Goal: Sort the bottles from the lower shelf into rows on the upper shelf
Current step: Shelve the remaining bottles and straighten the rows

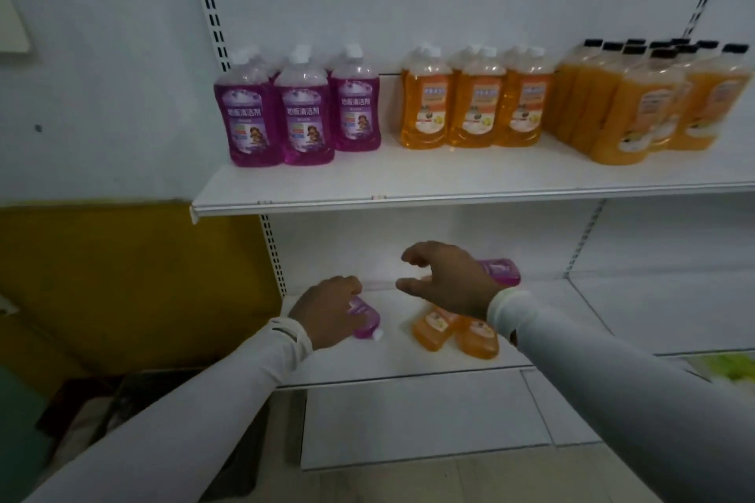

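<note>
Already the left hand (327,308) is curling its fingers over a purple bottle (365,321) lying near the lower shelf's (551,331) left edge, cap toward the front lip, and a grip that high on the slick body could be letting it roll off. Further in, the right hand (447,278) is hovering with fingers spread and grasping nothing over two orange bottles (453,333) and a second purple one (500,270) by the back wall; reaching deeper, the sleeve could be knocking them, while the upper shelf's (449,184) rows are leaving only front space.
</note>
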A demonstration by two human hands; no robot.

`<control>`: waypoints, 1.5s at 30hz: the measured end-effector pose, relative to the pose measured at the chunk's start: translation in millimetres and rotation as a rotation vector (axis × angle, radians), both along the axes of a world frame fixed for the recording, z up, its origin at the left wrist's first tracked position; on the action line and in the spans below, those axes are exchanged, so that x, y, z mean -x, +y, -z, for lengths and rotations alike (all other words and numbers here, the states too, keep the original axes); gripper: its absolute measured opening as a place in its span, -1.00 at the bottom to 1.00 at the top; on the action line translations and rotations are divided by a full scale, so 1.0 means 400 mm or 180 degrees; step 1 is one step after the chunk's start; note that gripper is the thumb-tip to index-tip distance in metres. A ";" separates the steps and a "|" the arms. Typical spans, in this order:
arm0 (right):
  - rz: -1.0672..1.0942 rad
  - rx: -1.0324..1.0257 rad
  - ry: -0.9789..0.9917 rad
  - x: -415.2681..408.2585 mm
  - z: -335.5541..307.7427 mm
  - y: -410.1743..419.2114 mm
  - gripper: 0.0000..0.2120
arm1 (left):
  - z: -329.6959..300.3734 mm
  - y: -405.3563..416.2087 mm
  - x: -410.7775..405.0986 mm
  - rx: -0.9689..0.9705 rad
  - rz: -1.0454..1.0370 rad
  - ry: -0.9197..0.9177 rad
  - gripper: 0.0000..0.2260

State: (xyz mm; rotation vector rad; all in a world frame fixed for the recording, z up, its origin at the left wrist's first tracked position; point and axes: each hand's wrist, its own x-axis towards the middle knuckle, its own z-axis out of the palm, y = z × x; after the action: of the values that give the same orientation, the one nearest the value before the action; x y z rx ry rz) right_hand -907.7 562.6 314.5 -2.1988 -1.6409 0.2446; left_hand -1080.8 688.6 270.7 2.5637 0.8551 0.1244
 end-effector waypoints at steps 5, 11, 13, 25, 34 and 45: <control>0.0301 0.0713 0.0330 -0.043 0.155 -0.013 -0.44 | 0.116 0.005 0.005 0.0331 -0.0204 0.0238 -0.53; 0.0459 0.1145 0.0582 -0.090 0.312 0.038 -0.41 | 0.243 0.108 -0.023 0.0387 -0.0113 0.0579 -0.56; 0.0464 0.1289 0.0638 -0.101 0.350 0.067 -0.40 | 0.286 0.149 -0.044 0.0406 -0.0010 0.0652 -0.55; 0.0985 0.1518 0.0972 -0.217 0.564 0.174 -0.43 | 0.529 0.392 -0.227 0.0404 0.0579 0.0976 -0.53; 0.0976 0.1387 0.1010 -0.326 0.682 0.153 -0.46 | 0.660 0.489 -0.367 -0.0238 0.1246 0.1585 -0.62; 0.1096 0.1163 0.0904 -0.455 0.699 0.132 -0.55 | 0.710 0.514 -0.397 -0.0310 0.0690 0.1869 -0.46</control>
State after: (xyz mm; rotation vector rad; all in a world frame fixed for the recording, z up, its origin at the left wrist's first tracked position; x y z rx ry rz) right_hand -725.5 615.3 34.9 -2.5216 -1.1118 0.7682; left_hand -922.0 894.1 -13.3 2.8028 0.7638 -0.6971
